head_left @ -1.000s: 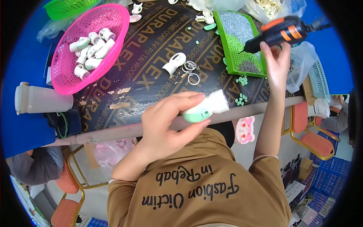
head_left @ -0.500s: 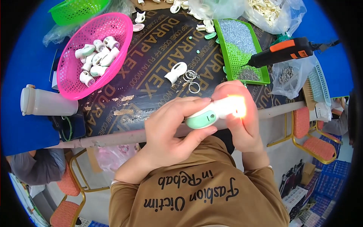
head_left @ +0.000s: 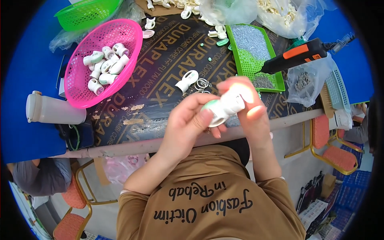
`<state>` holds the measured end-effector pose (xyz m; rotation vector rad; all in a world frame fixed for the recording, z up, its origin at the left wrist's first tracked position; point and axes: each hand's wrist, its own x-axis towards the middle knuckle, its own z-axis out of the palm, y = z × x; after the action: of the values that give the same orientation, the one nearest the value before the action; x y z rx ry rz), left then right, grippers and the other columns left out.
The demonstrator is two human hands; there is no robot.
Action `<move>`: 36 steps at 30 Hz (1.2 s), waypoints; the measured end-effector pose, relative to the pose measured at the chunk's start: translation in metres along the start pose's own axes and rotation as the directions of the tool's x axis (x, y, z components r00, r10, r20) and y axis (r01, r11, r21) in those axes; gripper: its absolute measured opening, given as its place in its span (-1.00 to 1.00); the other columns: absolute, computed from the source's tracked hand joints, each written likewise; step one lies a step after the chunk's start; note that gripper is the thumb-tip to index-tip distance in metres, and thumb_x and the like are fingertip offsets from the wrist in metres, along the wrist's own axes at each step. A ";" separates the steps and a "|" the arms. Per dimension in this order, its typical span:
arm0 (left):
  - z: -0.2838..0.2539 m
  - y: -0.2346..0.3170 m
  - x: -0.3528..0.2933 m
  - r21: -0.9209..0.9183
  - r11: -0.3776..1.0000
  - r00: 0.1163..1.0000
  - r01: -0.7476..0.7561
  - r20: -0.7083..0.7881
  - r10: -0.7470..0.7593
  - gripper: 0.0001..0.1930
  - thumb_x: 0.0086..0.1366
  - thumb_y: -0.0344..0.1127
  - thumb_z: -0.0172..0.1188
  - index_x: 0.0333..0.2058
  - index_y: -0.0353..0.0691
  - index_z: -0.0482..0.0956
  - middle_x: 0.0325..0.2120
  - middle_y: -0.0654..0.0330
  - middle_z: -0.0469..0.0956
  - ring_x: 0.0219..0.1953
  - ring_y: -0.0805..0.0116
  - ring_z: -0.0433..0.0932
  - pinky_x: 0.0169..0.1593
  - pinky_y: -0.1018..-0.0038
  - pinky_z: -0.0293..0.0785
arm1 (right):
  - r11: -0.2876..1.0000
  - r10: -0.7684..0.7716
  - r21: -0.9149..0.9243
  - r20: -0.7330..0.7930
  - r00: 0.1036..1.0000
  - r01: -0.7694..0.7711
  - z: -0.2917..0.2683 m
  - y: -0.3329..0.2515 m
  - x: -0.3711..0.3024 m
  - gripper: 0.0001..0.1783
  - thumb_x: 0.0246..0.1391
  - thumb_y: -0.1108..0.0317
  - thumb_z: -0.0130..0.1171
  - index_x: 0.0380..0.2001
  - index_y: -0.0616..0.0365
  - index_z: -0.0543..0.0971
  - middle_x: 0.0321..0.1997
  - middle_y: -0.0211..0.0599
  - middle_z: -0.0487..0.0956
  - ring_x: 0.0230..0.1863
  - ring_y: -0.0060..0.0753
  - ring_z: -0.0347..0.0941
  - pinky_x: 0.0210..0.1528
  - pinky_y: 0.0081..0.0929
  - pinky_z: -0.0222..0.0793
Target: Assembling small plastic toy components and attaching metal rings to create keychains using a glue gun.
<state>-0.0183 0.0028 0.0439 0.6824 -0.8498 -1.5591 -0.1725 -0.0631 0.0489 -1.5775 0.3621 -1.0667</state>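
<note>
My left hand (head_left: 182, 128) is closed on a small white and pale green flashlight (head_left: 230, 105), its thumb pressed on the body. The flashlight is tilted, and its wide white end points to the right. Bright light falls on my right hand (head_left: 256, 120), which is cupped around that end with fingers and thumb apart. Whether its fingertips touch the flashlight is hidden by glare. Just beyond my hands on the dark table (head_left: 160, 72) lie a white flashlight shell (head_left: 186, 81) and some metal key rings (head_left: 203, 84).
A pink basket (head_left: 136, 52) at the left holds several white-and-green flashlights. Near it stands a white lidded jug (head_left: 56, 108). At the right, an electric screwdriver (head_left: 296, 56) hangs above a green tray (head_left: 239, 60) of small metal parts. Bags of white parts (head_left: 284, 16) lie at the back.
The flashlight has turned and moved slightly up, with its lit end tipped upward. My left hand has shifted right and up with it, and my right thumb has come away from the end.
</note>
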 end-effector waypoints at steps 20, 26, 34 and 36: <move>-0.005 -0.002 0.000 -0.296 0.914 0.924 0.278 0.343 -0.170 -0.51 0.30 -0.21 -0.13 0.13 -0.31 0.05 -0.23 0.12 0.34 -0.45 0.50 0.36 -0.43 0.68 0.24 | 0.918 0.054 0.379 0.180 0.982 -0.120 0.002 0.010 0.007 -0.54 -0.03 0.07 0.20 -0.21 0.19 0.36 -0.33 -0.28 0.45 -0.17 -0.37 0.34 0.27 -0.11 -0.09; 0.002 -0.003 -0.008 -0.005 0.994 0.972 0.106 0.209 -0.103 -0.52 0.32 -0.18 -0.16 0.12 -0.32 0.08 -0.29 0.21 0.34 -0.45 0.58 0.30 -0.43 0.70 0.20 | 0.910 0.044 0.398 0.183 0.982 -0.115 0.006 0.010 0.005 -0.52 -0.04 0.05 0.20 -0.21 0.20 0.38 -0.36 -0.28 0.46 -0.14 -0.31 0.32 0.27 -0.08 -0.12; 0.008 -0.004 -0.009 0.017 0.993 0.980 0.119 0.157 -0.120 -0.33 0.18 -0.04 -0.05 0.12 -0.38 0.02 -0.29 0.18 0.34 -0.50 0.52 0.32 -0.48 0.65 0.20 | 0.903 0.051 0.411 0.193 0.980 -0.128 0.007 0.004 0.005 -0.53 -0.04 0.05 0.20 -0.22 0.18 0.38 -0.37 -0.27 0.46 -0.13 -0.27 0.32 0.27 -0.05 -0.13; 0.008 -0.003 -0.010 0.051 0.994 0.983 0.098 0.148 -0.104 -0.33 0.18 -0.04 -0.05 0.12 -0.37 0.01 -0.29 0.19 0.33 -0.50 0.51 0.32 -0.49 0.65 0.19 | 0.923 0.020 0.372 0.206 0.978 -0.098 0.005 0.006 0.006 -0.53 -0.03 0.04 0.20 -0.22 0.18 0.38 -0.37 -0.27 0.46 -0.13 -0.27 0.32 0.26 -0.04 -0.12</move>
<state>-0.0251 0.0136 0.0454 0.6536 -0.9761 -1.7041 -0.1630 -0.0660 0.0460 -1.2986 0.0585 -0.8617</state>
